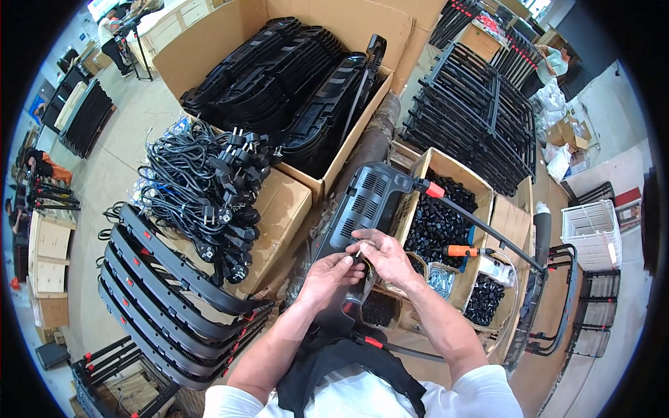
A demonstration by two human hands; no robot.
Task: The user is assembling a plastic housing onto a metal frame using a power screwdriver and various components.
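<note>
My left hand [330, 279] and my right hand [385, 258] meet in front of me, fingertips pinched together. Between them is a small thin piece, mostly covered by the fingers and too small to name. Just beyond and beneath the hands lies a black plastic housing [369, 191] with rows of vent slots. A black bar with a red collar [434, 189] runs from its right side. Beside my right hand stands a wooden bin [401, 224] of small black plastic parts [449, 202]. An orange power screwdriver [465, 251] lies across it.
Smaller compartments hold silver screws [440, 280], black knobs [486, 299] and dark small parts [380, 308]. Left are bundled black power cables [209, 174] and stacked curved grey-black panels [160, 279]. A cardboard box [324, 182] holds black covers; black frames [474, 111] are stacked far right. Other people stand farther off.
</note>
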